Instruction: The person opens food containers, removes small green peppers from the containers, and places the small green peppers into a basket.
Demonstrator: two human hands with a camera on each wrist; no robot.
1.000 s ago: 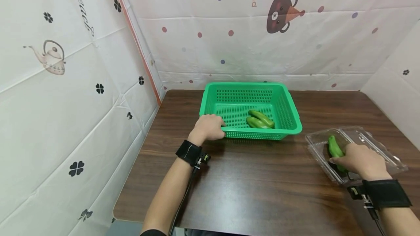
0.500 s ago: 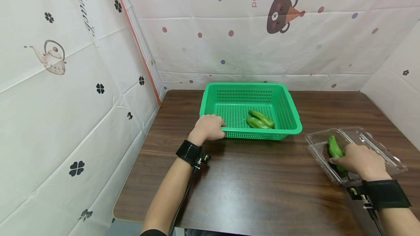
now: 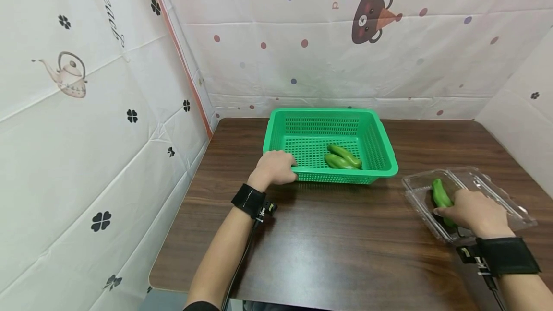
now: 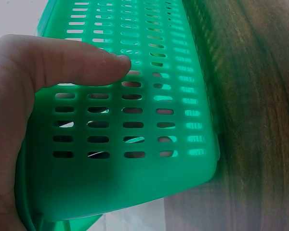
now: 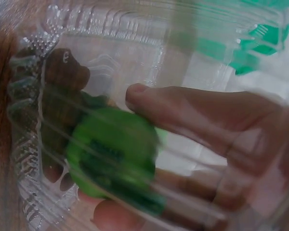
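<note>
nothing has moved since the earlier frames. the left hand [image 3: 276, 167] still grips the near left corner of the green basket [image 3: 380, 140] holding two peppers [image 3: 342, 157]. the right hand [image 3: 473, 211] still pinches a green pepper [image 3: 439, 194] inside the clear clamshell box [image 3: 484, 181] on the table [image 3: 345, 239].

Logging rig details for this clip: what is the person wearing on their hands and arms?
Both hands, left hand and right hand, are bare, without gloves. Each wrist carries a black wristband with a small dark device at its edge, and a thin black cable trails back along the left forearm. Forearms are unsleeved.
</note>
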